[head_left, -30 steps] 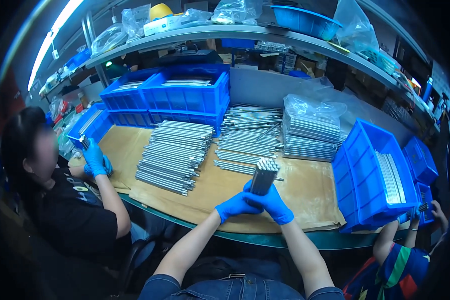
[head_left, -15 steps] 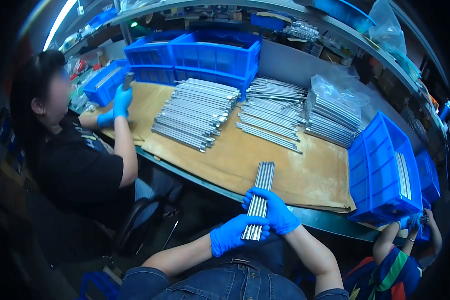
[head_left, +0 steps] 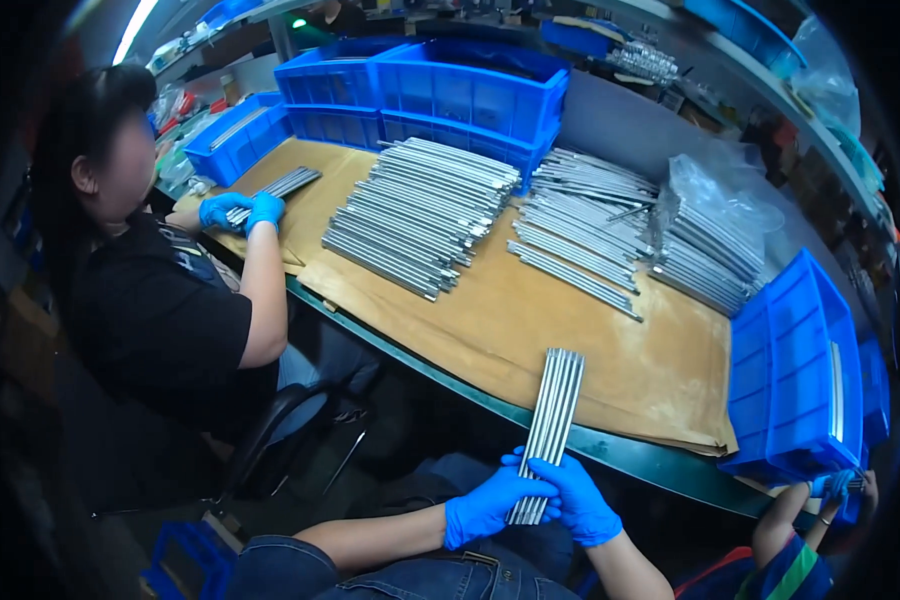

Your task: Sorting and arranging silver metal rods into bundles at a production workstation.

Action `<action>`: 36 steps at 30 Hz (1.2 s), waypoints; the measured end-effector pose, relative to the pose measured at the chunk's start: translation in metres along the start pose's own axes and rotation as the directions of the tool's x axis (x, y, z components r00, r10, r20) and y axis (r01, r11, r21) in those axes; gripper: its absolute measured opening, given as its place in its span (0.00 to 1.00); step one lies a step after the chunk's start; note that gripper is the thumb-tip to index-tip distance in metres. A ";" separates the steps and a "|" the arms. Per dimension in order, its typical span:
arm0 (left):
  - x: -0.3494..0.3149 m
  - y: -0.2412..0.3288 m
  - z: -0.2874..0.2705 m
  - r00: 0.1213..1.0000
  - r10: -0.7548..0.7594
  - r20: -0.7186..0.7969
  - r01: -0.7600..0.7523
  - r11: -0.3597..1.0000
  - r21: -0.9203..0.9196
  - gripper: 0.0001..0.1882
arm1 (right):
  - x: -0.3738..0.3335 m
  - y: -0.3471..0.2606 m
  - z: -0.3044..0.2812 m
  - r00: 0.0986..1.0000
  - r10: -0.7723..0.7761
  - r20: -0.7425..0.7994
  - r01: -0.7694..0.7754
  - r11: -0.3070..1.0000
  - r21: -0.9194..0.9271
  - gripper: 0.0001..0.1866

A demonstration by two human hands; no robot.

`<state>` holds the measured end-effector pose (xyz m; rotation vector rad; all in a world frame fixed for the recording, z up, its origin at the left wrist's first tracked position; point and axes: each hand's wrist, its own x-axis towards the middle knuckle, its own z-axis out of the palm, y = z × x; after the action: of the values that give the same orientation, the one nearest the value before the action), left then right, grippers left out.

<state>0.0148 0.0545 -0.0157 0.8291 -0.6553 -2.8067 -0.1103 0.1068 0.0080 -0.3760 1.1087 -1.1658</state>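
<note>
Both my hands wear blue gloves and grip the near end of a flat bundle of long grey metal rods (head_left: 551, 420). My left hand (head_left: 491, 507) wraps the bundle's end from the left, and my right hand (head_left: 578, 497) from the right. The far end of the bundle lies over the table's front edge, on the brown paper sheet (head_left: 610, 360) that covers the table. My forearms come in from the lower edge over my jeans.
Several stacks of the same rods (head_left: 418, 215) lie farther back, some in clear bags (head_left: 715, 240). Blue bins stand at the back (head_left: 470, 90) and at the right (head_left: 795, 370). A person in black (head_left: 170, 310) sits at my left with rods in gloved hands; another person's hand (head_left: 830, 487) shows at lower right.
The bundle has come down from upright above the table to lying flat toward me, its near end now at my lap. The view has tilted downward and to the left.
</note>
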 end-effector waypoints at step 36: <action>-0.012 0.029 -0.012 0.961 -0.261 -0.092 0.252 0.962 -0.100 0.22 | -0.001 0.012 -0.024 0.974 0.219 -0.060 -0.151 0.824 0.546 0.22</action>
<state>0.0320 0.0266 -0.0061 1.1092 -0.4324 -2.9662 -0.1244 0.1197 -0.0112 0.2436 0.8460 -1.2788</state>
